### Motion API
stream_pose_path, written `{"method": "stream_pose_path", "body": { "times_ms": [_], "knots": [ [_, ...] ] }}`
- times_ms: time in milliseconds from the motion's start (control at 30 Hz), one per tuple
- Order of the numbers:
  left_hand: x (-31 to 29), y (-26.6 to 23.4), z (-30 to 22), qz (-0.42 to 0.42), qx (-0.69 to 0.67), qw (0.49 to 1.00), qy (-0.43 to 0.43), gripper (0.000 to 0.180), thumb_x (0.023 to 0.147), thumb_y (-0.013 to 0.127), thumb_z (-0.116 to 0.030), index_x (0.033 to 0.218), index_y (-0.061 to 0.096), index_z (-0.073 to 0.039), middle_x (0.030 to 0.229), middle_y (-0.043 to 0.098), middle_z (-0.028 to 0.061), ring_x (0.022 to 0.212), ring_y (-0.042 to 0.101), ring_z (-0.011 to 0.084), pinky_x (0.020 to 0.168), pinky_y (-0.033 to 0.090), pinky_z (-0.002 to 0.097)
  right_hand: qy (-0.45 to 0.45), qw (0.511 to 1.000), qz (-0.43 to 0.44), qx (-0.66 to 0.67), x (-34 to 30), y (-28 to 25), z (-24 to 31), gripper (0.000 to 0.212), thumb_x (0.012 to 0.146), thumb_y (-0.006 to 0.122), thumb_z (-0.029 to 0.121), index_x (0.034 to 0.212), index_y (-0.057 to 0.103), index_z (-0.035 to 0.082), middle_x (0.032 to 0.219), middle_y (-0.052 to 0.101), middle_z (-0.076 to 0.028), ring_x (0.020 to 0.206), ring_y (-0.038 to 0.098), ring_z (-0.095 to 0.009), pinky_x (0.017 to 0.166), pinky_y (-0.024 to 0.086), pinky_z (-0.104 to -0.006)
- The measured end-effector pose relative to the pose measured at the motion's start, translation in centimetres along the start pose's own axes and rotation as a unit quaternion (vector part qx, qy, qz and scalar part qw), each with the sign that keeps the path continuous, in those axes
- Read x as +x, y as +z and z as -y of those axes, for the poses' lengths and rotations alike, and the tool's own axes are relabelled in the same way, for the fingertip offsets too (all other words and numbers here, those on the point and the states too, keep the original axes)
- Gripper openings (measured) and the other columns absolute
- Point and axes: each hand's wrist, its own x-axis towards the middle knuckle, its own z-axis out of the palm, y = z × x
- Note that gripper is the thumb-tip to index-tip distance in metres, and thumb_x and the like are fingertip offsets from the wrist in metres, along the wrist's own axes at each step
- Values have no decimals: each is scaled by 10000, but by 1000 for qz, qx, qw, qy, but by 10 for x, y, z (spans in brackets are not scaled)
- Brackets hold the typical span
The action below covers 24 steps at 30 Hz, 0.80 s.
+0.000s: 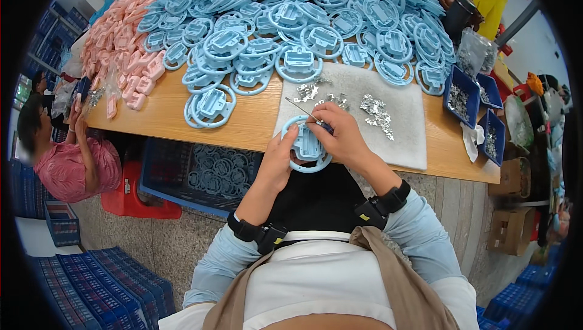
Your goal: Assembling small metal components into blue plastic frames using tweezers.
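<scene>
My left hand (277,161) is closed round the left rim of a light blue plastic ring-shaped part (308,146) with a boxy recessed middle, held just off the table's front edge. In my right hand (341,132) is a thin screwdriver (308,113) with a dark blue handle. Its metal shaft points up and to the left, away from the part. The right fingertips are close to the part's upper edge; I cannot tell whether they touch it. Beyond my hands, small shiny metal pieces (378,115) lie in loose groups on a grey-white mat (398,84).
Light blue ring parts (297,60) are heaped across the wooden table (249,133), with pink pieces (124,47) at left. Dark blue bins (493,139) of small metal parts stand at right. Under the table is a blue crate (164,169). A person in pink (82,169) sits at left.
</scene>
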Motion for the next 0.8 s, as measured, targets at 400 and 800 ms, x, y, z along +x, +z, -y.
{"method": "stream_pose_path", "body": {
  "times_ms": [400, 800],
  "knots": [
    [1, -2, 5, -17, 9, 1000, 15, 291, 936, 457, -284, 1107, 519, -57, 922, 573, 20, 828, 588, 102, 655, 515, 261, -119, 953, -16, -278, -11, 15, 5, 52, 758, 605, 91, 802, 600, 65, 856, 548, -39, 566, 586, -234, 473, 466, -336],
    [-2, 2, 3, -24, -15, 999, 18, 305, 931, 469, -287, 1117, 515, -50, 962, 580, 39, 835, 598, 112, 669, 530, 271, -47, 991, 3, -122, 4, 0, 6, 92, 766, 619, 50, 843, 575, 26, 873, 564, -96, 702, 583, -296, 590, 458, -340]
  ]
}}
